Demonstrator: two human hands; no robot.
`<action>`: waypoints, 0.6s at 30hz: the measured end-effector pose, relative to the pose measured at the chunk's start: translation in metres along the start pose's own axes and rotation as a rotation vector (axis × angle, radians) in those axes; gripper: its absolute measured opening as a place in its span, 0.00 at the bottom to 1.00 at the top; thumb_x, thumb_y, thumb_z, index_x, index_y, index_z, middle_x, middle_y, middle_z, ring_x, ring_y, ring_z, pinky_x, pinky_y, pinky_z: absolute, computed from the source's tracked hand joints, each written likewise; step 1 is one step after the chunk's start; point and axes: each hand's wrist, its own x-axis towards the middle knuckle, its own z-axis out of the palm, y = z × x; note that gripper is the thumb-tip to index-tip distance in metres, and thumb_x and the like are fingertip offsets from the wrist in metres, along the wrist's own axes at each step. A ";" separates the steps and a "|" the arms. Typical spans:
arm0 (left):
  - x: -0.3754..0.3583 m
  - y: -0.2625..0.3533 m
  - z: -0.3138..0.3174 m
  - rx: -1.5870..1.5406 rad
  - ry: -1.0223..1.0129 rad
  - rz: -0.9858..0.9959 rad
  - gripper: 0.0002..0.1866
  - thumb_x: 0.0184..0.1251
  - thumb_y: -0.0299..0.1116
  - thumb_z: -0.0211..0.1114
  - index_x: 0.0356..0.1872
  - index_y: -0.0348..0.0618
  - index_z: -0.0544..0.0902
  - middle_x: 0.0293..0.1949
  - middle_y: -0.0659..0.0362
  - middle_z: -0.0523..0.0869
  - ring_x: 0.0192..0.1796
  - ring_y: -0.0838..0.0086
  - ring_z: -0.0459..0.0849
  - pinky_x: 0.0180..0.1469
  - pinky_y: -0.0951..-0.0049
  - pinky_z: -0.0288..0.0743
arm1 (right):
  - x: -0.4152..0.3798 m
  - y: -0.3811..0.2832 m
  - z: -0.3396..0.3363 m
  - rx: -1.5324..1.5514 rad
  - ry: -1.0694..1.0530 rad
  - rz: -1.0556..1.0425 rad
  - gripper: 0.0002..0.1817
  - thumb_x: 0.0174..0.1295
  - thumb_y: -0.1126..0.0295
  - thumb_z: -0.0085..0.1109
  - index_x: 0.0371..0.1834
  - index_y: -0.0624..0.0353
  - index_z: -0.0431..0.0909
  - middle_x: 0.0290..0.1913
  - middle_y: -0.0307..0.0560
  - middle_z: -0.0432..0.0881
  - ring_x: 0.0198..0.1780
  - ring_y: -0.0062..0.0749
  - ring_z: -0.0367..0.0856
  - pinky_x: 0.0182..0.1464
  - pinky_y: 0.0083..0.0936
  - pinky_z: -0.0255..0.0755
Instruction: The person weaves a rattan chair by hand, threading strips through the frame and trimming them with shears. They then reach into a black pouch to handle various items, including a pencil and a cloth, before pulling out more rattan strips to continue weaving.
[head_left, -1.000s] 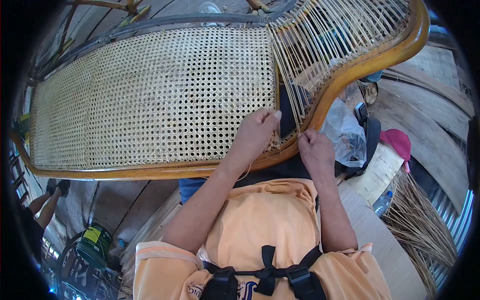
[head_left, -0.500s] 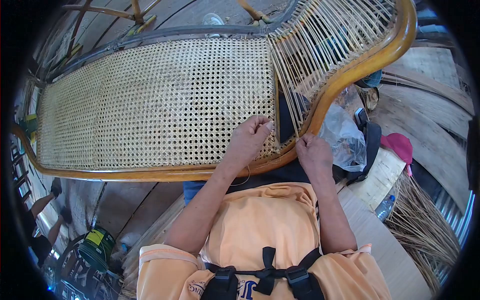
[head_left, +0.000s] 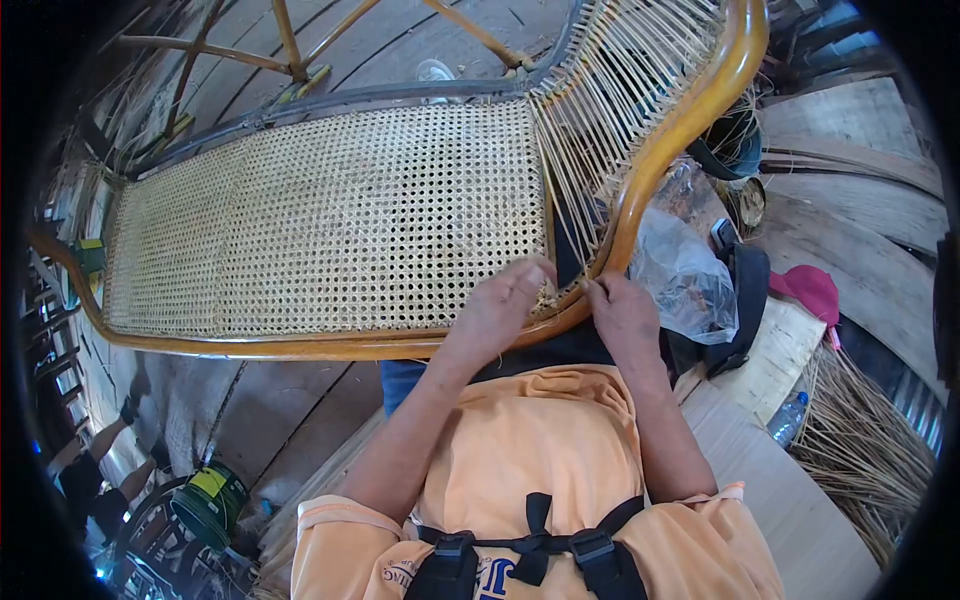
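A long rattan seat frame (head_left: pixel 400 347) lies across my lap, filled with a woven cane panel (head_left: pixel 350 220). Loose cane strands (head_left: pixel 575 190) are strung over its curved right end, ending near the inner rim. My left hand (head_left: pixel 500 308) is over the panel's lower right corner, thumb and fingers pinched together; what is between them is too small to make out. Right of it, my right hand (head_left: pixel 627 312) is closed at the rim, its fingertips pinching at the end of a cane strand. A dark gap shows between panel and strands.
To the right are a clear plastic bag (head_left: pixel 680 275), a black bag (head_left: pixel 745 300), a pink cap (head_left: pixel 808 290), a water bottle (head_left: pixel 789 418) and a bundle of cane strips (head_left: pixel 860 440). A green bucket (head_left: pixel 210 503) stands lower left, near another person's legs (head_left: pixel 105 465).
The view has shifted a little, so the seat's right end sits further left. My left hand has dropped slightly toward the rim; my right hand stays at the rim.
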 end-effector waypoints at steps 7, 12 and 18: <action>-0.025 0.053 0.024 0.230 -0.456 0.008 0.13 0.67 0.35 0.52 0.38 0.32 0.77 0.29 0.52 0.82 0.32 0.72 0.79 0.38 0.69 0.74 | -0.050 0.010 -0.024 0.861 -0.102 -0.285 0.13 0.59 0.81 0.56 0.47 0.63 0.80 0.41 0.43 0.80 0.43 0.24 0.77 0.46 0.16 0.71; -0.027 0.054 0.034 0.292 -0.461 0.052 0.13 0.67 0.35 0.54 0.37 0.32 0.76 0.26 0.54 0.80 0.30 0.73 0.77 0.35 0.70 0.73 | -0.054 0.030 -0.018 1.017 -0.058 -0.351 0.10 0.56 0.85 0.58 0.40 0.63 0.81 0.42 0.44 0.79 0.47 0.24 0.77 0.50 0.16 0.70; -0.053 0.040 0.000 0.061 -0.235 0.052 0.13 0.69 0.39 0.56 0.37 0.37 0.79 0.24 0.62 0.76 0.29 0.80 0.72 0.33 0.77 0.69 | -0.015 0.054 -0.043 1.612 0.136 0.066 0.03 0.66 0.72 0.50 0.36 0.59 0.71 0.31 0.44 0.79 0.28 0.27 0.81 0.27 0.25 0.76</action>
